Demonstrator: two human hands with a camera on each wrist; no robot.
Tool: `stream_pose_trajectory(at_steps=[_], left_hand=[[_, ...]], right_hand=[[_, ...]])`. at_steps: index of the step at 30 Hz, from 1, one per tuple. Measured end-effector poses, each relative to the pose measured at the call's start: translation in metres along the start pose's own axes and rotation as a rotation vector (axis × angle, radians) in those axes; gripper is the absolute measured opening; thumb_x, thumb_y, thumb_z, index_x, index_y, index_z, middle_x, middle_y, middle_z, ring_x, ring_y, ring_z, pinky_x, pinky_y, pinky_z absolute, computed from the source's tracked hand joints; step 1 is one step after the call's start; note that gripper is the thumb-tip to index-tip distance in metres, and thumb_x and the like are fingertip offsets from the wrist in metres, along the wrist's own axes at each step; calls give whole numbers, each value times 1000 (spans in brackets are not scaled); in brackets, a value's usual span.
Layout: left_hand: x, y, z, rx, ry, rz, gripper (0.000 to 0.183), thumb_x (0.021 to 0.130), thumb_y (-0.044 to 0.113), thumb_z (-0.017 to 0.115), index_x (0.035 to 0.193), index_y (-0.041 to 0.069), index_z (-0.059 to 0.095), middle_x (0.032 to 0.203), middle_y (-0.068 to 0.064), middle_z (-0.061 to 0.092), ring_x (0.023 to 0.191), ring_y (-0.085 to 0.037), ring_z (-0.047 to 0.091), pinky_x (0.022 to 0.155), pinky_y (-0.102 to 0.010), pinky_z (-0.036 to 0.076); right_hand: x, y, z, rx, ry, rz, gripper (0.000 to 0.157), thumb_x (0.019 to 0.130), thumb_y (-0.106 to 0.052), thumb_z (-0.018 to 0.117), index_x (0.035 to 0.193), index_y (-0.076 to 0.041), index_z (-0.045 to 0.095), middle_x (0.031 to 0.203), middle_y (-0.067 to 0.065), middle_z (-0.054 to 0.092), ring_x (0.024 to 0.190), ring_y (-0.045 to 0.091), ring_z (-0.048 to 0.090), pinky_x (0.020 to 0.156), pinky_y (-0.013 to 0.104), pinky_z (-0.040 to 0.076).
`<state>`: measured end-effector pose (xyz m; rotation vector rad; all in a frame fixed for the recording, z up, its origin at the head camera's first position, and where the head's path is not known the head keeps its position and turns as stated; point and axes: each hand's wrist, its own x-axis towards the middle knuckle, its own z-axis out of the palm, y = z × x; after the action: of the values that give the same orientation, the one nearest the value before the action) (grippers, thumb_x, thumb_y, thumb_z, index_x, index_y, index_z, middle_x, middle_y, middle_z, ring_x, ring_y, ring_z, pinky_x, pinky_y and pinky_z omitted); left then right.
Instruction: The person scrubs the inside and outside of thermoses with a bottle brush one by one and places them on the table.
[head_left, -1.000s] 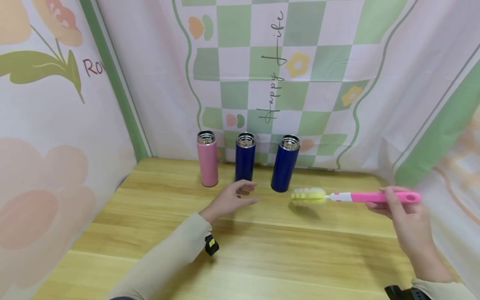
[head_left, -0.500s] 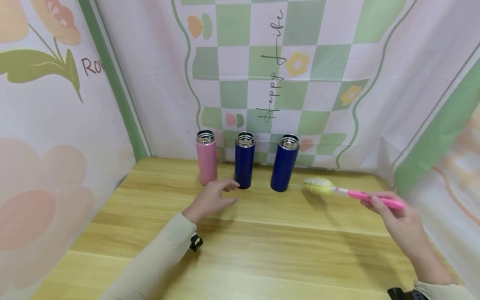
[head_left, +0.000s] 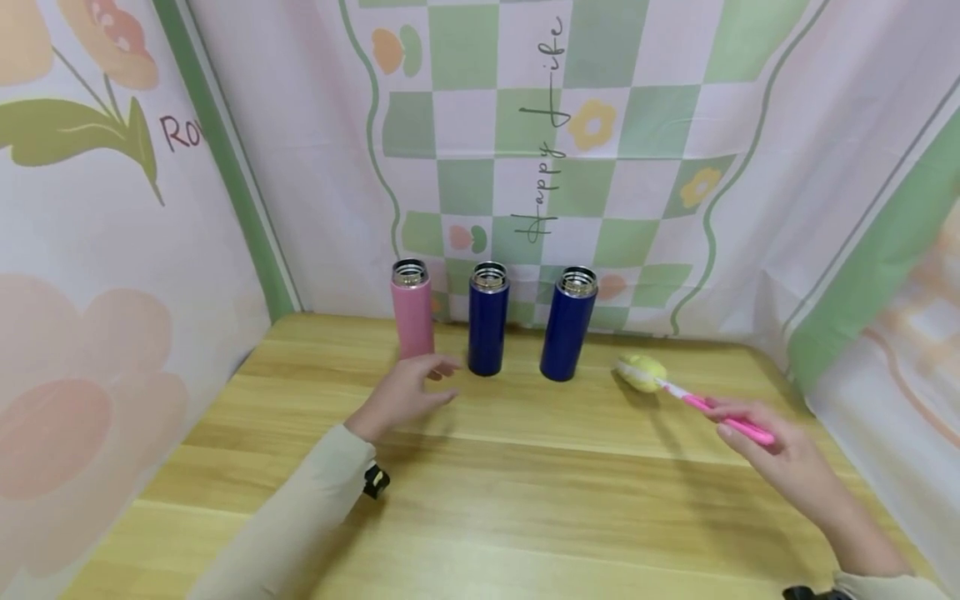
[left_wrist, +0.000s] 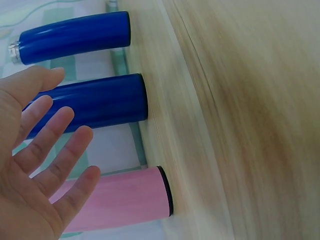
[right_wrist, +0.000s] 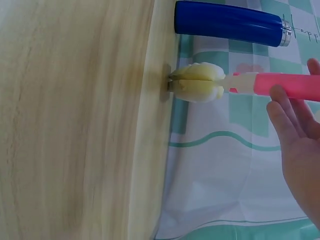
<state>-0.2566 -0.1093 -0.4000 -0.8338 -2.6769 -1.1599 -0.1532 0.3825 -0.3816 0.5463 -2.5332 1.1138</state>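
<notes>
Three lidless bottles stand upright in a row at the back of the table: a pink bottle [head_left: 412,321], a middle blue bottle [head_left: 487,329] and a right blue bottle [head_left: 568,333]. My left hand [head_left: 401,393] hovers in front of the pink bottle and hides its base in the head view; its fingers are spread and hold nothing, as the left wrist view shows. My right hand [head_left: 783,446] grips the pink handle [head_left: 738,427] of a bottle brush. The yellow and white brush head [head_left: 641,372] is low over the table, right of the bottles; I cannot tell if it touches.
The wooden table [head_left: 517,517] ends at a fabric backdrop [head_left: 532,125] with green checks, close behind the bottles. Printed curtains [head_left: 97,350] hang along the left and right sides.
My left hand has moved left from the middle blue bottle to the front of the pink one. The right hand has shifted left and down, and the brush now slants, its head farther from the bottles.
</notes>
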Motion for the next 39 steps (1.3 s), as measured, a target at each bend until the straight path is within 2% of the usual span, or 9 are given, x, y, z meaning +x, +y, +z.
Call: stream_pose_trajectory(at_steps=[4,6,12,16,22,27,31,39], left_hand=[[-1,-2,-1,10,-18,-1,37,90,14,77,125,8,66,117,-7,69,106,-30,66,93,-42,53],[-3,-4,-2,24,-40,-11,36,90,15,76,124,7,66,117,-9,69,105,-30,66,92,-40,53],[-10,-10,-6,64,-107,-40,38,91,16,76,125,4,66,118,-13,69,102,-29,67,90,-40,53],[-13,-13,-10,121,-125,-30,39,91,18,76,126,5,65,118,-12,69,105,-27,66,92,-41,52],[-20,-17,-13,238,-126,-4,48,90,21,76,133,7,61,122,-13,67,112,-30,63,94,-47,50],[-27,-18,-17,282,-120,9,49,89,22,77,134,9,61,125,-11,66,115,-30,62,94,-48,50],[-31,-20,-18,300,-100,34,50,88,23,78,133,9,62,126,-9,66,115,-28,61,95,-48,50],[-34,-23,-17,301,-91,55,50,88,23,78,133,9,62,127,-9,65,116,-28,62,96,-49,49]], right_hand=[[-4,2,2,-27,-61,-47,33,94,3,63,123,-10,69,136,-12,59,122,-8,46,90,6,36],[-6,3,3,-21,-92,-56,33,95,4,62,124,-9,69,137,-11,58,122,-8,46,91,6,36],[-11,7,6,41,-187,6,30,96,1,63,125,-4,68,133,-14,58,112,-7,54,82,14,50],[-11,12,10,66,-233,-15,30,91,5,69,121,-1,70,127,-10,62,106,-3,59,80,15,52],[-13,22,18,91,-337,-60,36,87,4,73,122,-2,69,117,-1,65,98,4,62,76,21,55],[-15,30,23,106,-421,-109,38,87,3,72,125,-1,67,118,4,65,102,3,59,77,24,55],[-17,34,24,129,-472,-93,39,88,4,70,127,2,65,121,5,64,105,3,60,80,25,55],[-20,37,24,108,-474,-56,40,87,3,72,126,1,63,120,14,64,108,4,60,83,26,55]])
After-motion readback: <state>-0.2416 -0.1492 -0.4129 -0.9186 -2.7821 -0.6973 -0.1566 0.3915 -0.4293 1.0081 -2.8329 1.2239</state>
